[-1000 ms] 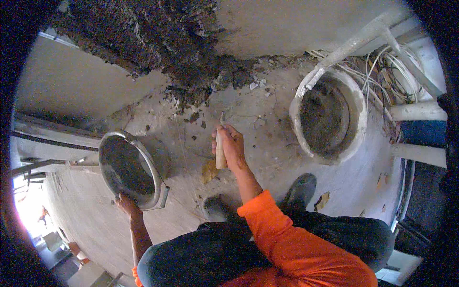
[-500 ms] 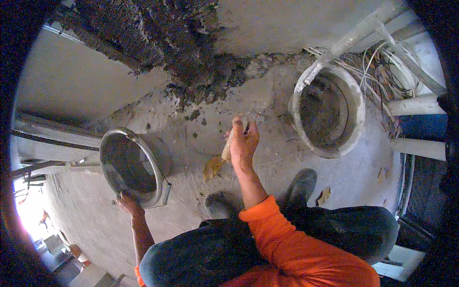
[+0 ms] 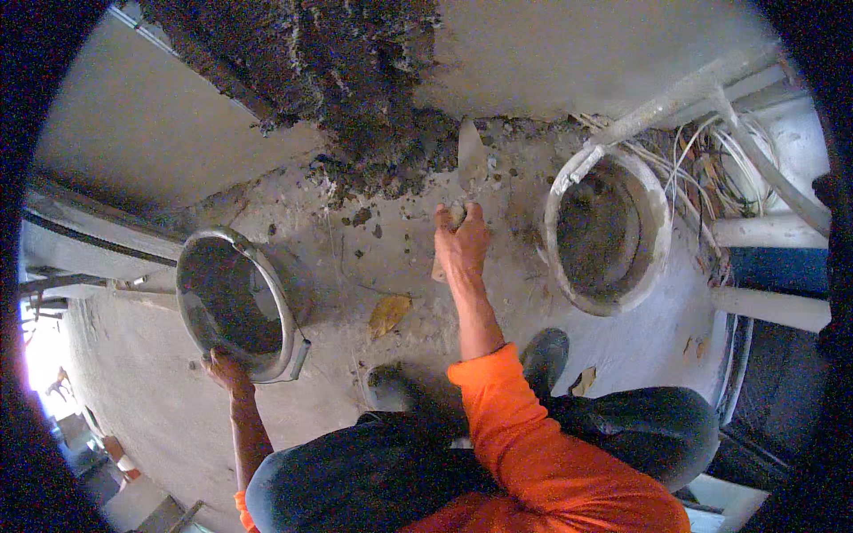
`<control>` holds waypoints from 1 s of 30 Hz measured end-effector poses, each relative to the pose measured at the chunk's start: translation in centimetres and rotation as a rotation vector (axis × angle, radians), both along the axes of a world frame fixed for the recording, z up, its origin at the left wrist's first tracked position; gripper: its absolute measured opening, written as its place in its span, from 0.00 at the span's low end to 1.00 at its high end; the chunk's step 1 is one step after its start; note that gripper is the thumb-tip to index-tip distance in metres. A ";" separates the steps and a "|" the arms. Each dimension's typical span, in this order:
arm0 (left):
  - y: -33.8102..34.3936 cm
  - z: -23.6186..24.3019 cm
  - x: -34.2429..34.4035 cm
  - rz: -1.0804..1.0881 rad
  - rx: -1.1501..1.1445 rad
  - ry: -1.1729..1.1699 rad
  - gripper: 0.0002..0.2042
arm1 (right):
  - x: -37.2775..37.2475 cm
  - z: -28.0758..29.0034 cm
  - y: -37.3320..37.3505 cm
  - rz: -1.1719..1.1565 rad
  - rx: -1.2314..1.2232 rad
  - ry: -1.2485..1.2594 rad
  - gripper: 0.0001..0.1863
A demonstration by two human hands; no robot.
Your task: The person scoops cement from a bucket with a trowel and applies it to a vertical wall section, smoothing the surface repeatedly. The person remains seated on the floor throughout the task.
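With the fingers of my right hand closed round its wooden handle, a trowel points away from me over the floor. Its pale blade reaches the foot of the wall, beside dark wet mortar that is spread on the wall and piled at its base. At the left, a round bucket with dark grey contents leans toward me. My left hand grips the near edge of this bucket, the fingers partly hidden against it.
A second, mortar-crusted bucket stands at the right, under a sloping pipe. Loose pale cables lie behind it. Mortar crumbs and a yellow leaf are on the floor. My shoes are close below.
My right hand has turned the trowel, so its blade now shows, stretched out toward the wall's foot. The left hand stays at the bucket. The view has shifted slightly.
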State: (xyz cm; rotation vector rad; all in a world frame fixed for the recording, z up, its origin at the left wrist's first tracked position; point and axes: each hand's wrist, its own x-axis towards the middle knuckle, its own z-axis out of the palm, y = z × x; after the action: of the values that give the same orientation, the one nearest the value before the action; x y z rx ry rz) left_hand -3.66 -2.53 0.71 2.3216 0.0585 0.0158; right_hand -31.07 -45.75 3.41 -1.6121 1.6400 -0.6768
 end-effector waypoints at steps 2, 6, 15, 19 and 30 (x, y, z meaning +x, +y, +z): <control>-0.4 0.2 -0.4 0.042 -0.074 -0.095 0.18 | 0.1 -0.7 -1.9 0.047 -0.027 0.234 0.29; 0.1 -0.1 -0.1 0.058 -0.144 -0.037 0.20 | 0.7 -1.7 -3.1 0.233 -0.034 0.212 0.24; -0.9 0.6 -0.3 0.029 0.066 -0.062 0.23 | 1.4 -2.6 -2.4 0.358 0.053 -0.091 0.18; 0.8 -0.3 1.0 -0.028 0.010 0.029 0.22 | -0.6 -2.5 -3.0 0.245 0.530 -0.641 0.16; 0.0 0.5 0.6 0.101 0.040 0.004 0.24 | -2.3 0.2 -1.0 0.024 0.596 -0.967 0.21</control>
State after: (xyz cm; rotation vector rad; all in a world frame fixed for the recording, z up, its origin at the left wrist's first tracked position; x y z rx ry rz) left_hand -3.10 -2.53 1.24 2.3565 0.1792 0.0643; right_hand -33.38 -46.76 3.59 -0.6751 0.9470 -0.7014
